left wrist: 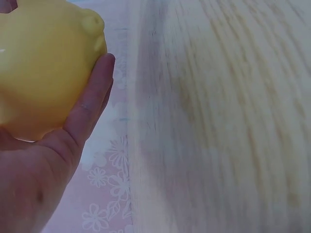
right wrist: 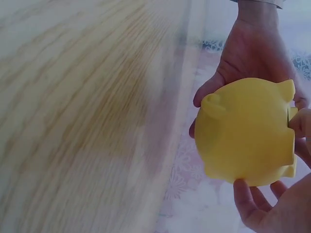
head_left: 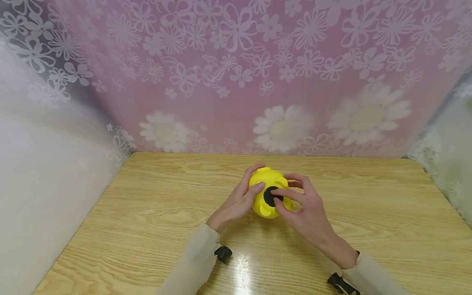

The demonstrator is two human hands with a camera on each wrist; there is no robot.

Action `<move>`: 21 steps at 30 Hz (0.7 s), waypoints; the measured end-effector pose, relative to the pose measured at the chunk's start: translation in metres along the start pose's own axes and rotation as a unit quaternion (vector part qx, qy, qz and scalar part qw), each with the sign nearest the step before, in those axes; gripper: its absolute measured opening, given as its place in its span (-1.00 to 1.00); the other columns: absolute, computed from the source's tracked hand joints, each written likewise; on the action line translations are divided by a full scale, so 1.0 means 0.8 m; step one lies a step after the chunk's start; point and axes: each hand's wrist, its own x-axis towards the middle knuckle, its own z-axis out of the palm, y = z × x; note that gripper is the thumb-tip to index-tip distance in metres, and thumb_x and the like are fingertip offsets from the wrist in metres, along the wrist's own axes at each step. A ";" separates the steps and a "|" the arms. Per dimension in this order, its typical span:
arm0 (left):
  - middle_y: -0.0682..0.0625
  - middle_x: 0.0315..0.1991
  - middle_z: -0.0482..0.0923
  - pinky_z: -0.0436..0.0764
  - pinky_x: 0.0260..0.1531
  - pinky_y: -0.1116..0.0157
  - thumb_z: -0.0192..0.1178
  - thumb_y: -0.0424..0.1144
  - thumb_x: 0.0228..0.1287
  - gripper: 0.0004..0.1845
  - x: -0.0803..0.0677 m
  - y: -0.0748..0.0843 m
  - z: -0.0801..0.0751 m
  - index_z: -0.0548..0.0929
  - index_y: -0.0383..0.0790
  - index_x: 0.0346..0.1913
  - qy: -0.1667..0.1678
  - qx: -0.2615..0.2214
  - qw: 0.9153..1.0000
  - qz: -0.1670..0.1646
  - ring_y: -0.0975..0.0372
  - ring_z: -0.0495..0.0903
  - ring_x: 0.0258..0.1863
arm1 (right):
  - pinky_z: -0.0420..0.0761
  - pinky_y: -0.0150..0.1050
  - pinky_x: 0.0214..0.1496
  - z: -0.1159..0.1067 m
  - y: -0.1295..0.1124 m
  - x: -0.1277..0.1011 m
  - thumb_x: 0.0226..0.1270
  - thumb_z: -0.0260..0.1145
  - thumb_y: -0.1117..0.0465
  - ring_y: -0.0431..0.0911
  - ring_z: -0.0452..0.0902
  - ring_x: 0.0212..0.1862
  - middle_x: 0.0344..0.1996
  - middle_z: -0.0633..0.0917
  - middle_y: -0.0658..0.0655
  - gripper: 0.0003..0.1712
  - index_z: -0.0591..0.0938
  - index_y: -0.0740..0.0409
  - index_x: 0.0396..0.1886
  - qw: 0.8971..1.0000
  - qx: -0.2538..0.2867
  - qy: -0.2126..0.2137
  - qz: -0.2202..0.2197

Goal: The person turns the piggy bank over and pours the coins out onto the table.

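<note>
One wooden table [head_left: 155, 213] with a pale, strongly grained top fills the lower part of the head view, and light glares off it near the person's sleeves. Behind its far edge hangs one pink curtain [head_left: 236, 73] printed with white flowers, small ones higher up and a row of large daisies along the bottom. Pale, filmy flowered fabric closes in both sides of the table.

One yellow piggy bank [head_left: 266, 180] sits over the middle of the table, turned so that its underside faces the head camera; whether it rests on the wood or is lifted off it I cannot tell. One round black plug [head_left: 271, 196] sits in that underside.

Two hands are on the piggy bank. The left hand [head_left: 237, 201] cups its left flank, fingers curled over the far side and the thumb lying along the near side. The right hand [head_left: 307, 211] comes in from the right, its thumb and forefinger pinching the black plug while the other fingers fan loosely above. Two dark straps show at the wrists, one on each sleeve.
</note>
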 end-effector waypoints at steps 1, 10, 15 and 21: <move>0.02 0.27 0.45 0.62 0.06 0.21 -0.13 0.12 0.63 -0.51 0.000 0.000 0.000 0.07 0.57 0.49 0.000 0.003 1.000 -0.003 0.21 0.59 0.01 | 0.70 0.05 -0.09 0.000 -0.001 0.000 0.04 0.58 0.40 0.14 0.60 0.04 0.13 0.58 0.26 -0.75 0.85 0.07 -0.25 1.000 -0.001 -0.002 0.007; -0.01 0.26 0.47 0.61 0.05 0.20 -0.14 0.14 0.62 -0.50 0.003 0.001 0.003 0.05 0.58 0.49 -0.006 0.026 1.000 -0.007 0.20 0.59 0.00 | 0.68 -0.06 -0.14 -0.001 -0.001 0.001 0.06 0.52 0.44 0.14 0.57 0.01 0.13 0.57 0.28 -0.77 0.84 0.09 -0.30 1.000 0.001 -0.006 0.012; -0.01 0.23 0.48 0.61 0.02 0.21 -0.14 0.15 0.62 -0.51 0.004 0.000 0.004 0.06 0.59 0.48 -0.011 0.029 0.999 -0.008 0.20 0.59 -0.04 | 0.64 -0.10 -0.16 -0.002 0.002 -0.001 0.09 0.47 0.46 0.12 0.53 0.00 0.14 0.54 0.30 -0.75 0.84 0.06 -0.30 1.000 0.005 -0.014 0.001; 0.00 0.23 0.48 0.61 0.04 0.19 -0.14 0.14 0.62 -0.51 0.003 0.000 0.005 0.07 0.57 0.49 -0.012 0.029 0.999 -0.012 0.20 0.59 -0.03 | 0.62 -0.12 -0.15 -0.001 0.003 -0.002 0.12 0.45 0.49 0.13 0.50 0.00 0.14 0.52 0.30 -0.74 0.83 0.04 -0.32 1.000 0.014 -0.027 0.003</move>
